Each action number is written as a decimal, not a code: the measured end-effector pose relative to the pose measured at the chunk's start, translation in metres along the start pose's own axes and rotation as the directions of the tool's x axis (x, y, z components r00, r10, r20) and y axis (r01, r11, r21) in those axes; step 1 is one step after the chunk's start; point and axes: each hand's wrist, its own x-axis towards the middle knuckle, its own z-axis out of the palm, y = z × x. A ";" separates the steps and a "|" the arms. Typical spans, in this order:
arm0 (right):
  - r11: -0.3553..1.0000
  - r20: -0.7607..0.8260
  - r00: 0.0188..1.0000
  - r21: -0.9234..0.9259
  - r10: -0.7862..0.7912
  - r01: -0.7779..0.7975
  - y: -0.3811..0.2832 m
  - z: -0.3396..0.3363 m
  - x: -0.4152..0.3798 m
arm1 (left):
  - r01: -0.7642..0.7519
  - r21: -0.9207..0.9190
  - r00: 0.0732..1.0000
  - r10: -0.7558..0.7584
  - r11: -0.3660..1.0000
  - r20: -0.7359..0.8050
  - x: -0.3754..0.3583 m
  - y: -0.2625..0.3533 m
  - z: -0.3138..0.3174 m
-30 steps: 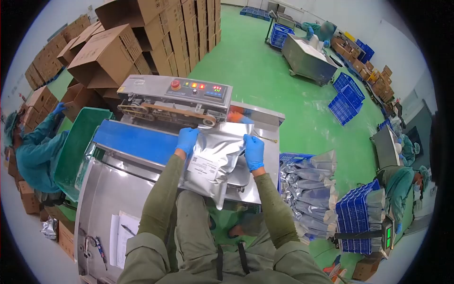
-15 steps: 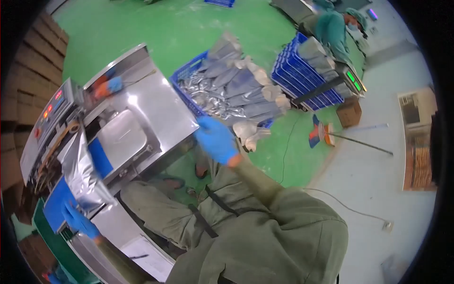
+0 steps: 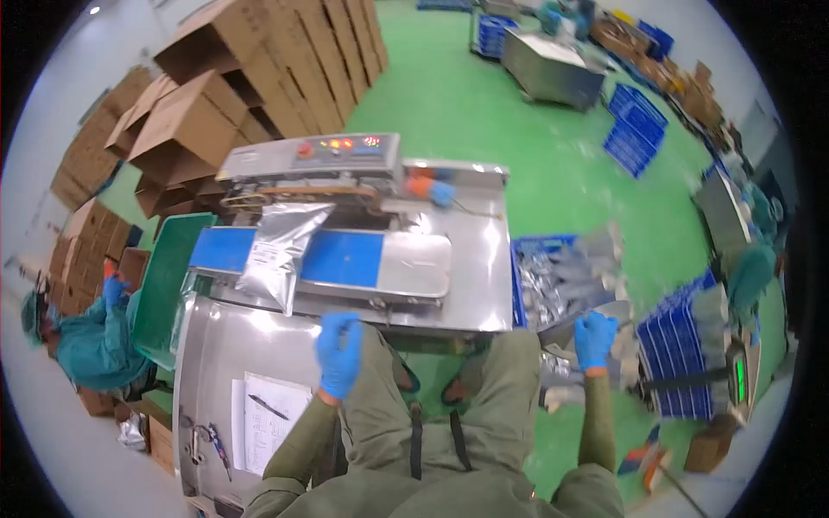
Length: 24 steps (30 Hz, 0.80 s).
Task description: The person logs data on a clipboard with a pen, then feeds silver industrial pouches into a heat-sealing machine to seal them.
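My left hand (image 3: 338, 356), in a blue glove, hovers over the front edge of the steel machine, its fingers loosely bent and holding nothing. A silver foil pouch (image 3: 281, 250) lies across the blue conveyor belt (image 3: 341, 259) of the sealing machine (image 3: 324, 160), away from that hand. My right hand (image 3: 596, 342), also gloved in blue, is closed at the edge of a grey foil pouch (image 3: 563, 333) above the blue crate. Its fingertips are partly hidden. Several filled, open-topped foil pouches (image 3: 570, 281) stand packed in the blue crate (image 3: 518, 293).
A green bin (image 3: 168, 285) stands left of the belt. Papers (image 3: 272, 414) with a pen lie on the steel table (image 3: 207, 345). Cardboard boxes (image 3: 190, 121) are stacked behind. Another crate (image 3: 669, 363) is at right by a scale display (image 3: 740, 380). A person (image 3: 95, 341) works at left.
My view has turned left and levelled. My left hand has left the belt's end and come toward my lap. My right hand has moved over the crate and closed at a pouch.
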 end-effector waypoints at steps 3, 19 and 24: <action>0.949 -0.027 0.983 0.255 -0.181 0.182 -0.081 -0.118 0.083 | 0.064 -0.059 0.951 -0.043 0.996 0.305 0.001 0.035 0.037; 0.647 -0.407 0.909 0.668 -0.096 0.367 -0.289 -0.135 0.200 | 0.033 -0.230 0.898 0.072 0.973 0.434 0.131 -0.052 0.067; 0.518 -0.051 0.967 0.837 -0.251 0.179 -0.289 -0.071 0.214 | 0.086 -0.346 0.798 0.143 0.934 0.586 0.146 -0.005 0.025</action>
